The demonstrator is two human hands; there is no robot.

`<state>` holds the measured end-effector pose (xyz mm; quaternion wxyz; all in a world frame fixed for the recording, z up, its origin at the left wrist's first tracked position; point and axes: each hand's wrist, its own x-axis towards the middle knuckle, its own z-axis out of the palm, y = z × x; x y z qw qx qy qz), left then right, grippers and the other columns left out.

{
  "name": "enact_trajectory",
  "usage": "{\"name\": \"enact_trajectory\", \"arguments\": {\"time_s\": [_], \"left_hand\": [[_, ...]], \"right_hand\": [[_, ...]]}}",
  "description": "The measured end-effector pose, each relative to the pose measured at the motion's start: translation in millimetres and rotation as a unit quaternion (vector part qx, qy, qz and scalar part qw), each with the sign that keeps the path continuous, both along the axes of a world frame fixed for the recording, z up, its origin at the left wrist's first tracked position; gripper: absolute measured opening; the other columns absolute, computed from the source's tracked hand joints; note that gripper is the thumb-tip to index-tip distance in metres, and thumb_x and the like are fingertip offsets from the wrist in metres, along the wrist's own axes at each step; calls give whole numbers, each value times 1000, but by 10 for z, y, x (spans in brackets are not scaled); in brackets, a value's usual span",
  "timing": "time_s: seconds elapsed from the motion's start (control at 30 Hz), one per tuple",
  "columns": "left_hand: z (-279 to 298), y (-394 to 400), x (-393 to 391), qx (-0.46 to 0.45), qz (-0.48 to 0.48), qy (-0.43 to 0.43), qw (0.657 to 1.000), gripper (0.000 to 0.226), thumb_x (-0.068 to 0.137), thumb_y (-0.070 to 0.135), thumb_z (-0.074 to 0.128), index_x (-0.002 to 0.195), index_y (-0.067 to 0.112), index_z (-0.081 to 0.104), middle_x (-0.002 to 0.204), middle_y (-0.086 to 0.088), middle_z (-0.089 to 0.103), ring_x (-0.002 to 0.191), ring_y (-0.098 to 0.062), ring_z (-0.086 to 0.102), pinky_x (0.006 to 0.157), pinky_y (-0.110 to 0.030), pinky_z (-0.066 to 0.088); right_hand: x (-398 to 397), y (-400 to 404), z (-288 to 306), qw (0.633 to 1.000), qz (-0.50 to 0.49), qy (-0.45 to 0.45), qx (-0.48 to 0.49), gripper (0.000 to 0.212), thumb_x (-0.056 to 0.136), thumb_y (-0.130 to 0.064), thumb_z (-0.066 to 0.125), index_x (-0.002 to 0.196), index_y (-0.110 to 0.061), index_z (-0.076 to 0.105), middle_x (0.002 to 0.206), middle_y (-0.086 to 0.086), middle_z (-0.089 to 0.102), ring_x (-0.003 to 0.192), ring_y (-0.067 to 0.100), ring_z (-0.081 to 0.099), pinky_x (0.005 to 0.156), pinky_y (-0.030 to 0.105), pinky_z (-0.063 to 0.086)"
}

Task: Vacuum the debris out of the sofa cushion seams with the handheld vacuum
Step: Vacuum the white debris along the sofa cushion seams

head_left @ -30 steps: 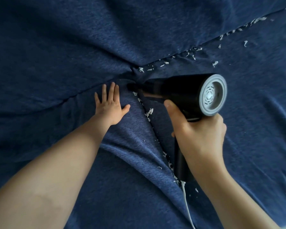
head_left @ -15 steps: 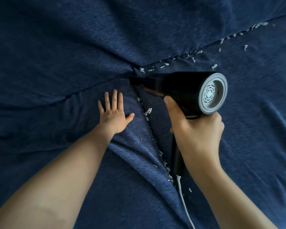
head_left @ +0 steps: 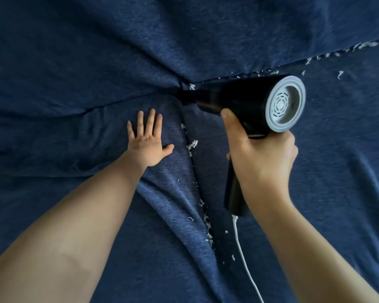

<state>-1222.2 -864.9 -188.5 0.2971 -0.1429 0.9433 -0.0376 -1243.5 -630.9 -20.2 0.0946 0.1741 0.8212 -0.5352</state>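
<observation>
A left hand [head_left: 148, 144] lay flat, fingers [head_left: 151, 122] straight and spread, pressing a navy sofa cushion [head_left: 85, 138] beside the seam [head_left: 194, 171]. White debris [head_left: 192, 145] lined that seam. To the right, a right hand [head_left: 260, 158] gripped the handle of a black handheld vacuum [head_left: 245, 99], nozzle at the junction where the seams met. A white cord [head_left: 243, 254] trailed below. Judged mid-task: next, drawing the nozzle along the littered seam. No readable writing.
</observation>
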Motion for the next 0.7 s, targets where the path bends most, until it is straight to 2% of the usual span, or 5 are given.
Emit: {"name": "enact_trajectory", "arguments": {"time_s": [0.17, 0.3, 0.47, 0.6, 0.7], "left_hand": [[16, 3, -28, -5, 5, -11, 1000, 96, 88, 72, 27, 149, 18, -25, 156, -3, -33, 142, -34, -29, 115, -59, -8], [45, 34, -12, -9, -3, -6, 1000, 94, 90, 70, 27, 150, 18, -22, 156, -6, -31, 143, -36, -27, 115, -61, -5], [104, 70, 71, 25, -27, 13, 999, 74, 94, 65, 24, 150, 39, -16, 156, -6, -31, 141, -41, -27, 112, -66, -6], [107, 133, 211, 25, -52, 10, 998, 79, 90, 72, 19, 150, 36, -16, 156, -6, -32, 140, -43, -29, 111, -66, -9], [111, 111, 294, 24, -64, 8, 998, 80, 88, 75, 15, 151, 35, -16, 156, -4, -31, 141, -40, -29, 112, -65, -9]], "right_hand": [[145, 142, 139, 1000, 22, 2, 22, 43, 71, -64, 70, 85, -24, 69, 67, -9, 70, 73, 7, 69, 68, 12, 49], [331, 193, 149, 999, 23, -17, 43, 45, 68, -66, 69, 80, -22, 68, 64, -9, 68, 71, 6, 67, 64, 18, 49], [531, 220, 112, 997, 2, -20, 70, 51, 66, -70, 64, 79, -21, 68, 66, -7, 69, 76, 11, 68, 70, 24, 51], [656, 121, 77, 997, -11, -15, 69, 52, 64, -70, 64, 85, -23, 68, 72, -13, 66, 68, -10, 55, 57, 2, 37], [705, 79, 64, 996, -16, -20, 88, 59, 62, -73, 62, 89, -21, 68, 76, -10, 67, 64, -1, 46, 62, 12, 37]]}}
